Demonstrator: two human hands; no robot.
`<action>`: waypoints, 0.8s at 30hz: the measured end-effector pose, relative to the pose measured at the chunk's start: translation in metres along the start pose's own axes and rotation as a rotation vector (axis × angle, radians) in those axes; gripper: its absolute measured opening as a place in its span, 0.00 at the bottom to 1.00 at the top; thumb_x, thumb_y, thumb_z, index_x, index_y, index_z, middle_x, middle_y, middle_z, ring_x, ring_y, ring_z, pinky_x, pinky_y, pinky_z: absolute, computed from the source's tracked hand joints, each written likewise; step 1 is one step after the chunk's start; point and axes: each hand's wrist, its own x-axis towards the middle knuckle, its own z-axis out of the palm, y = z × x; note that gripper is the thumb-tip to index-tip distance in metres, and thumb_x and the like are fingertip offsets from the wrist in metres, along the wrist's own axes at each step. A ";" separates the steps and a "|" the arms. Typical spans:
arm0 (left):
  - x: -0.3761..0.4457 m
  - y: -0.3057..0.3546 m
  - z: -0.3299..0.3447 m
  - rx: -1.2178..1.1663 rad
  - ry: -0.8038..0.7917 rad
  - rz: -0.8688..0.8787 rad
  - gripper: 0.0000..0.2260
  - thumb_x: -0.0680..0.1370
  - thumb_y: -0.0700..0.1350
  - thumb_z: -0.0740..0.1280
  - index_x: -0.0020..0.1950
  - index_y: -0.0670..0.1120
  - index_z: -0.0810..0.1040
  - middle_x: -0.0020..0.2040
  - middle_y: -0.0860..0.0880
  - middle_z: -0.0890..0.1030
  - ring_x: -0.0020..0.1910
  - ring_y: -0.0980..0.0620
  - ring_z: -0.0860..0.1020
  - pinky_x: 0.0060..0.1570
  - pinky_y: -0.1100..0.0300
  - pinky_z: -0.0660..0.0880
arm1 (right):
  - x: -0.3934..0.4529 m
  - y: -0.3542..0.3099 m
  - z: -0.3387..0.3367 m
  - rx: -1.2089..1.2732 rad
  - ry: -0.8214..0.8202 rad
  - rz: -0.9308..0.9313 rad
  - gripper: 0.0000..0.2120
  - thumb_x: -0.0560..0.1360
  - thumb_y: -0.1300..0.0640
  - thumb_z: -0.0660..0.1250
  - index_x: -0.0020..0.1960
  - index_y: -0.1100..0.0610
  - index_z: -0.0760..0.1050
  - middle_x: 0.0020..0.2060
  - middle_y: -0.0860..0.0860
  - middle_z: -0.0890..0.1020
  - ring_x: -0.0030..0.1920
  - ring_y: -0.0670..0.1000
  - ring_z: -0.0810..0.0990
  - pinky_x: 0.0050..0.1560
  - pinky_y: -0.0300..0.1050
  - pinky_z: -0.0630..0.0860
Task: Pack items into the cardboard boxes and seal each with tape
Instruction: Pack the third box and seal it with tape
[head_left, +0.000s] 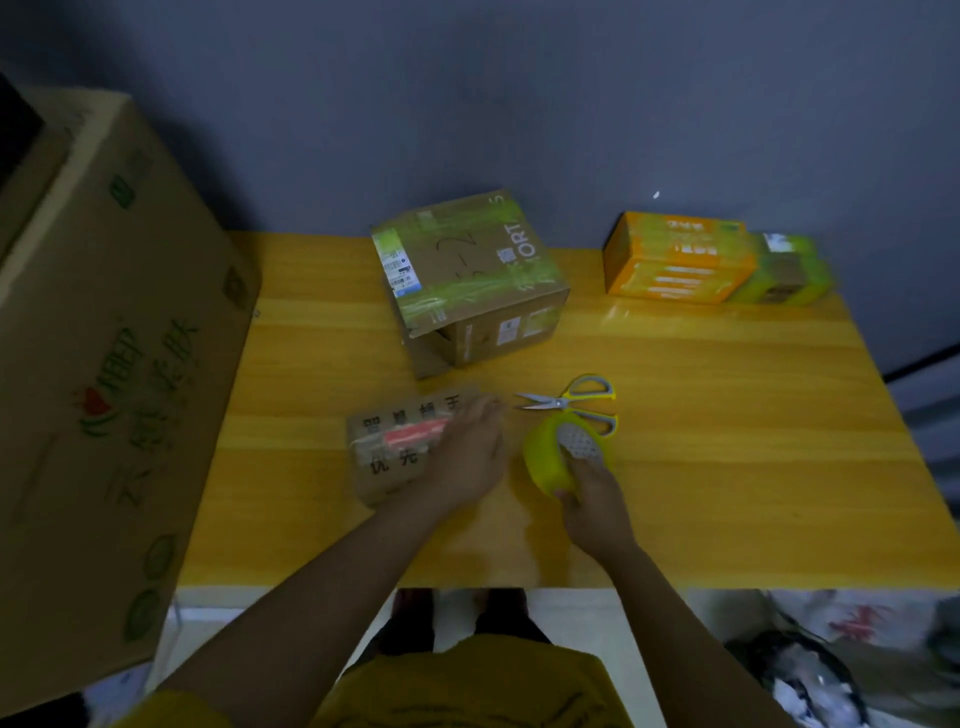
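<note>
Left hand (470, 452) lies flat with fingers straight on the right end of a small flat brown cardboard box with black characters and a red label (402, 444); motion blur, so exact contact is hard to read. Right hand (595, 501) grips a yellow-green roll of packing tape (558, 457) from below, fingers curled round its near rim, roll standing on the yellow wooden surface (701, 467) just right of the left hand. Yellow-handled steel scissors (574, 402) lie just beyond the roll, blades pointing toward the left hand's fingertips. Further off from both hands, a larger brown cardboard box sealed with green tape (467, 280) sits tilted. Well off to the far right of the right hand, an orange carton (675, 260) with a small green-taped box (789, 275) touching its right side. Far left of the left hand, a big printed brown carton (104, 338).
</note>
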 end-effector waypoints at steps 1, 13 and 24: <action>0.005 0.010 -0.002 -0.086 -0.035 -0.029 0.21 0.83 0.42 0.53 0.77 0.44 0.59 0.77 0.46 0.57 0.76 0.49 0.54 0.70 0.62 0.52 | -0.002 -0.002 -0.011 0.080 -0.012 -0.029 0.24 0.72 0.60 0.65 0.67 0.66 0.72 0.62 0.64 0.76 0.64 0.65 0.74 0.64 0.55 0.68; 0.028 0.067 -0.036 -0.226 0.358 0.042 0.12 0.82 0.40 0.59 0.62 0.41 0.77 0.60 0.42 0.77 0.60 0.46 0.74 0.57 0.59 0.70 | 0.022 -0.019 -0.088 0.203 0.008 -0.374 0.22 0.78 0.49 0.61 0.64 0.64 0.72 0.59 0.59 0.75 0.60 0.54 0.71 0.54 0.38 0.63; 0.022 0.069 -0.080 -0.351 0.483 -0.219 0.07 0.78 0.43 0.68 0.47 0.42 0.84 0.49 0.44 0.84 0.49 0.49 0.80 0.49 0.56 0.76 | 0.033 -0.036 -0.114 0.176 0.048 -0.543 0.18 0.76 0.57 0.61 0.63 0.65 0.72 0.57 0.57 0.74 0.59 0.57 0.71 0.55 0.46 0.68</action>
